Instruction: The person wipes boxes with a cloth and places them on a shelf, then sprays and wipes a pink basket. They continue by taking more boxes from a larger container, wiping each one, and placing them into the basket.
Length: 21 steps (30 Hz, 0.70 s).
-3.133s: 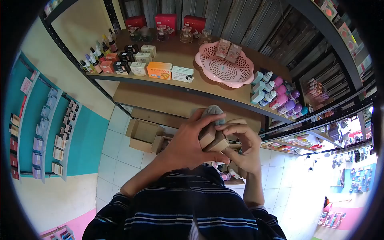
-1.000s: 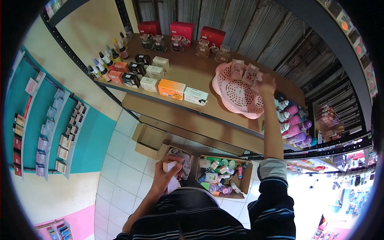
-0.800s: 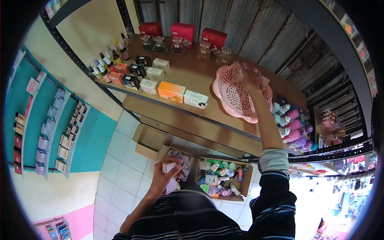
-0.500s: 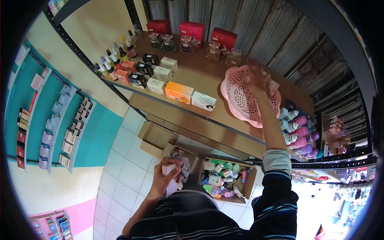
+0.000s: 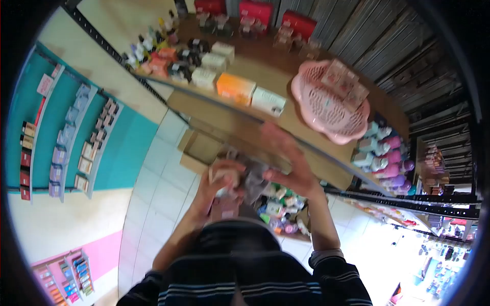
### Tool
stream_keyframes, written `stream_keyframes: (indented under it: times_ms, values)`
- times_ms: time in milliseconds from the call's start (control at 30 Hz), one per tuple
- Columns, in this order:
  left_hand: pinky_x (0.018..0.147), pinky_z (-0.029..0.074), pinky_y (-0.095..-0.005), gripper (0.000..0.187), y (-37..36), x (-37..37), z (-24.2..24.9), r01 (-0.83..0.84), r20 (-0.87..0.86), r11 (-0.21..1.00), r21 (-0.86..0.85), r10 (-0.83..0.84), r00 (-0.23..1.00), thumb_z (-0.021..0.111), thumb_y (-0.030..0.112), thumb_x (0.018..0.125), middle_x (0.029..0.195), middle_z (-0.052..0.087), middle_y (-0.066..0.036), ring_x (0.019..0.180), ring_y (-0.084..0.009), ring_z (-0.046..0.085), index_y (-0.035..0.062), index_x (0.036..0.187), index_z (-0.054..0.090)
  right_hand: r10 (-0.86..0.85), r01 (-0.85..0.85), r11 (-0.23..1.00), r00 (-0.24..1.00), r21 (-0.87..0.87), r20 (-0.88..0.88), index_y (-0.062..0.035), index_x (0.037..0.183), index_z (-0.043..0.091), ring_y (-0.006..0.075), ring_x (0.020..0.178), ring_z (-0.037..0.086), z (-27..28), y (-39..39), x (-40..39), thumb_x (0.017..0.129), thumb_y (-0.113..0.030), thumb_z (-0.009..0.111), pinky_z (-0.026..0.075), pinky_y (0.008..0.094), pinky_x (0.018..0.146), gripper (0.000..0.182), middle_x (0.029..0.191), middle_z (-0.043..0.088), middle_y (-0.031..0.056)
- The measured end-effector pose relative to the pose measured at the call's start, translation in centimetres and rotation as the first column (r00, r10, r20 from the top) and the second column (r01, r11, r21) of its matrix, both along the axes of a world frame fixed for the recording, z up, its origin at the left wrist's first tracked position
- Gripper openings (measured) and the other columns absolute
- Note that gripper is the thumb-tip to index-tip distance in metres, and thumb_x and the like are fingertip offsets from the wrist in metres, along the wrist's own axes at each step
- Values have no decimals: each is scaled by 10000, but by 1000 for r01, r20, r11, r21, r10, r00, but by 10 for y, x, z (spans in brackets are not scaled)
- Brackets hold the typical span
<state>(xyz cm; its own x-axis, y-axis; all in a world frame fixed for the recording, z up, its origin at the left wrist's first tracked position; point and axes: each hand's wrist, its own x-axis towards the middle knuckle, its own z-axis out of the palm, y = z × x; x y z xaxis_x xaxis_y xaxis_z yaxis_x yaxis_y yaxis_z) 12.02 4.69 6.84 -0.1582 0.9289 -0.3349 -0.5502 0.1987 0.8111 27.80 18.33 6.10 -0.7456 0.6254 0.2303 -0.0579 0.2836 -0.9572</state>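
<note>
Low in the middle, my left hand (image 5: pixel 217 186) is wrapped round a small pale box (image 5: pixel 227 181), blurred by motion. A grey cloth (image 5: pixel 258 178) hangs between my two hands. My right hand (image 5: pixel 291 166) is spread, fingers stretched up and thumb near the cloth; whether the thumb touches it is unclear. On the shelf (image 5: pixel 278 130) beyond stands a pink flower-shaped basket (image 5: pixel 326 109), with pinkish boxes (image 5: pixel 344 84) at its far right side.
An orange box (image 5: pixel 236 88) and a white box (image 5: pixel 268 101) line the shelf edge, with bottles (image 5: pixel 390 158) at the right. Below are an open carton (image 5: pixel 196 153) and a box of colourful bottles (image 5: pixel 283 209). Red boxes (image 5: pixel 255 13) stand at the back.
My right hand has come back from the pink basket to beside the grey cloth. My left hand still grips its box. The view has shifted slightly.
</note>
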Motion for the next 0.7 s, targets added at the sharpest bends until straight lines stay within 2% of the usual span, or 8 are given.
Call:
stream_keyframes:
  times_ms: [100, 200, 267, 300, 333, 367, 433, 700]
  values:
    - [543, 482, -261, 445, 10, 6, 12, 116, 73, 991, 61, -121, 990, 592, 381, 769, 800, 549, -87, 648, -144, 574, 32, 1034, 513, -8, 31, 996, 965, -84, 262, -21, 1226, 404, 207, 1089, 435, -13, -37, 14, 704, -185, 705, 350, 330, 914, 625, 1233, 434, 135]
    - [562, 483, -264, 499, 14, 27, 9, 39, 204, 989, 145, -68, 977, 516, 419, 820, 915, 555, -120, 683, -156, 574, 24, 1117, 448, -457, 486, 870, 859, -88, 229, 1, 1033, 569, 110, 805, 538, 0, -43, 27, 770, -148, 634, 447, 264, 715, 309, 887, 614, 102]
    - [567, 484, -268, 513, 23, 43, 1, -56, 211, 981, 184, 16, 977, 474, 436, 845, 958, 553, -132, 700, -160, 574, 21, 1143, 423, -647, 635, 747, 762, -195, 4, -8, 994, 601, 110, 729, 555, 22, -51, 24, 774, -125, 619, 452, 255, 661, 250, 776, 615, 107]
    - [604, 486, -278, 524, 29, 48, -2, -146, 214, 966, 212, 100, 972, 420, 455, 864, 983, 549, -139, 743, -172, 577, 21, 1156, 404, -661, 650, 735, 750, -195, 9, -8, 994, 601, 110, 729, 555, 22, -61, 22, 774, -125, 619, 452, 255, 661, 250, 776, 615, 107]
    - [641, 489, -288, 538, 34, 52, -4, -238, 220, 939, 247, 185, 958, 366, 475, 882, 1009, 546, -146, 786, -185, 579, 20, 1169, 386, -665, 664, 747, 747, 28, -5, -16, 1002, 604, 141, 721, 563, 23, -72, 17, 763, -110, 619, 451, 262, 650, 258, 786, 601, 117]
    - [641, 489, -288, 538, 36, 56, -8, -229, 224, 941, 251, 174, 959, 366, 475, 882, 1009, 546, -146, 786, -185, 579, 20, 1169, 386, -663, 646, 722, 748, 249, -17, -25, 1011, 607, 171, 713, 570, 23, -81, 11, 751, -94, 619, 450, 269, 640, 269, 795, 588, 127]
    - [885, 421, -368, 609, 38, 61, -19, -122, 188, 929, 349, 58, 980, 203, 549, 880, 1138, 491, -159, 1072, -272, 483, 66, 1218, 355, -625, 615, 711, 775, 339, -95, -33, 1016, 612, 240, 689, 556, 6, -98, -1, 719, -68, 620, 444, 283, 623, 299, 813, 547, 133]
    - [939, 364, -333, 661, 21, 68, -31, -89, 227, 901, 424, -11, 974, 177, 575, 866, 1130, 500, -155, 1112, -246, 450, 46, 1219, 358, -596, 595, 730, 795, 337, -114, -18, 1040, 594, 224, 720, 529, 6, -100, 1, 700, -27, 616, 426, 273, 651, 340, 824, 522, 127]
